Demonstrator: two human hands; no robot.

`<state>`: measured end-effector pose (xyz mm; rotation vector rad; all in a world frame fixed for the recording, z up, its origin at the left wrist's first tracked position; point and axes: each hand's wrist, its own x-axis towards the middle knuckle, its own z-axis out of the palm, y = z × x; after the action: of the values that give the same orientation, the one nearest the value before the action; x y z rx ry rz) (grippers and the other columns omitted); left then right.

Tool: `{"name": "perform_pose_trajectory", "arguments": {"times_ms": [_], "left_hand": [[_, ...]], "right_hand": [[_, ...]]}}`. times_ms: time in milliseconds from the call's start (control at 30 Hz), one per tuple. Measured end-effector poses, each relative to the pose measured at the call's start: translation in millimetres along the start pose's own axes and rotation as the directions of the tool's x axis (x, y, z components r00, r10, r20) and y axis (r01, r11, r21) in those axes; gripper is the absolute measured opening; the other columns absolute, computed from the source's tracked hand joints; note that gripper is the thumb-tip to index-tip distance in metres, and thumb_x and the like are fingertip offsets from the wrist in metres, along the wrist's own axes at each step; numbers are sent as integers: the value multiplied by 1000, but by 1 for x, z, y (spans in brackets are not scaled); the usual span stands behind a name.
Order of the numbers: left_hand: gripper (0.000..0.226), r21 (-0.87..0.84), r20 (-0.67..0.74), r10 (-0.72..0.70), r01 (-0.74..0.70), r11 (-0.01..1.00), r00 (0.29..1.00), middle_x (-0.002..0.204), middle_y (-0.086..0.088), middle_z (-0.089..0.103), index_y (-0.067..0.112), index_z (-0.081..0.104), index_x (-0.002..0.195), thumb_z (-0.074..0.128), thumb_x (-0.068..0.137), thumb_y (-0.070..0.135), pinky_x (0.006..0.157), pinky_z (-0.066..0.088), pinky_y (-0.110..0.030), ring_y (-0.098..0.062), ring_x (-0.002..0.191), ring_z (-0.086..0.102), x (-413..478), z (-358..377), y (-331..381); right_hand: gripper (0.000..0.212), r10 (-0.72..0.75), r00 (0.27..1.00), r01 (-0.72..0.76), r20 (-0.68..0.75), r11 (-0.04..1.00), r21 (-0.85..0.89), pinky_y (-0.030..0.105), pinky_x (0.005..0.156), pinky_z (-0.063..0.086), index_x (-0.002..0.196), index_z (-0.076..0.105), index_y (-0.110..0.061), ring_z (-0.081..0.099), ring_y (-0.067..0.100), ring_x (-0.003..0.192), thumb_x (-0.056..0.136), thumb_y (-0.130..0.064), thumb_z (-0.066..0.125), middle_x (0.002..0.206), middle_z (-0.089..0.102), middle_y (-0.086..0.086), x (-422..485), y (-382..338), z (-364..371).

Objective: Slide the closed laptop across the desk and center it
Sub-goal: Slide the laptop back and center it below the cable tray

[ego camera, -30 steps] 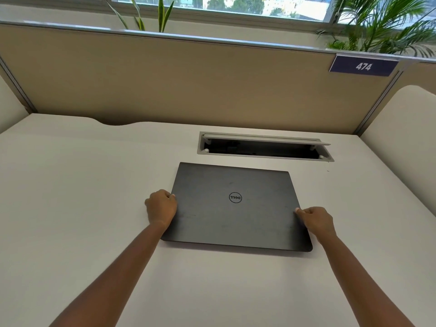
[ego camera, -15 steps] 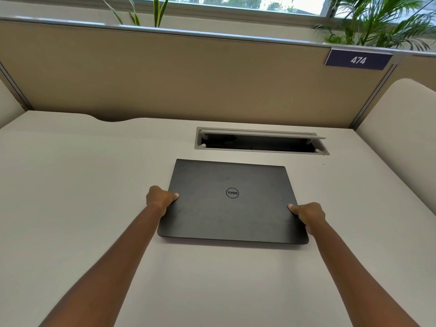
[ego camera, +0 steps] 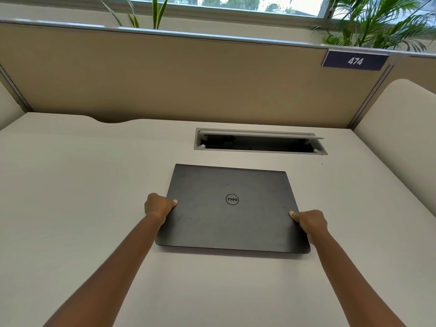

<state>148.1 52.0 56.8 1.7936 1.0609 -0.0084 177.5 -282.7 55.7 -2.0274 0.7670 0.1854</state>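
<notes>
A closed dark grey laptop (ego camera: pixel 232 208) with a round logo on its lid lies flat on the white desk (ego camera: pixel 70 208), a little right of the desk's middle. My left hand (ego camera: pixel 159 206) grips its left edge, thumb on the lid. On the opposite side my right hand (ego camera: pixel 310 223) grips the right edge near the front corner, thumb also on top. The fingers of both hands are hidden under the laptop's sides.
An open cable hatch (ego camera: pixel 259 141) is cut into the desk just behind the laptop. A tan partition (ego camera: pixel 188 83) closes the back, with a "474" sign (ego camera: pixel 355 60) at right. A cream side panel (ego camera: pixel 401 138) stands on the right. Plants stand behind the partition.
The laptop and both hands have stayed almost in place on the desk; the thumbs have come further onto the lid and the view has shifted slightly.
</notes>
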Motion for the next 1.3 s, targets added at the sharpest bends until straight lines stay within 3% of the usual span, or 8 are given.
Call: {"name": "perform_pose_trajectory", "arguments": {"times_ms": [67,267,433,533,900,1000,1133,1300], "left_hand": [[27,18,9,45,-45,999,999,93,-31,65,-5,54,63,70,82,7,94,48,-46,-44,100,59,-2,0,-3],[29,14,-22,146,-146,989,989,111,-30,68,-13,67,102,66,85,10,91,50,-42,-43,104,62,-10,4,-9],[31,-8,-50,156,-156,988,987,116,-27,67,-11,66,107,65,86,11,97,47,-39,-41,108,60,-14,4,-10],[32,-14,-62,153,-154,988,986,117,-26,67,-11,65,108,66,86,11,97,47,-39,-41,108,60,-16,5,-13],[32,-88,-71,102,-108,990,992,118,-27,66,-12,65,109,68,83,6,100,47,-40,-41,110,60,-19,4,-11],[12,-94,-64,114,-119,988,991,100,-22,69,-4,69,79,67,84,7,97,47,-38,-39,106,61,-19,4,-8],[49,-69,-73,131,-136,988,989,60,-2,52,19,37,47,65,86,9,77,42,-30,-29,79,50,-16,6,-13],[15,-94,-73,139,-145,985,988,106,-27,68,-2,68,77,65,86,9,92,48,-37,-38,98,62,-18,6,-14]], "right_hand": [[39,-15,1000,15,-4,1000,-14,29,54,33,55,46,-1,47,28,64,82,-15,70,64,49,12,3,2,1],[60,-81,995,78,-50,995,-62,30,44,19,41,26,-10,29,19,46,84,-12,67,46,32,7,-2,3,4],[46,-85,995,83,-56,995,-50,28,50,28,46,42,-6,35,22,50,84,-13,66,49,39,7,-2,6,5],[24,-116,992,115,-58,993,-32,30,66,36,79,69,9,49,27,71,85,-14,65,68,57,13,-4,5,5],[28,-181,980,176,-86,983,-59,33,73,40,93,71,7,55,33,87,88,-19,61,95,68,26,-7,10,8],[26,-185,978,182,-101,983,-40,40,85,47,97,72,4,58,39,102,88,-18,62,103,70,25,-10,11,8],[25,-161,981,161,-106,987,-7,37,84,47,99,72,3,58,36,96,86,-17,64,105,70,24,-11,11,7],[27,-164,981,165,-106,986,-4,37,79,46,94,71,9,56,35,87,86,-16,64,92,68,24,-10,11,8]]}}
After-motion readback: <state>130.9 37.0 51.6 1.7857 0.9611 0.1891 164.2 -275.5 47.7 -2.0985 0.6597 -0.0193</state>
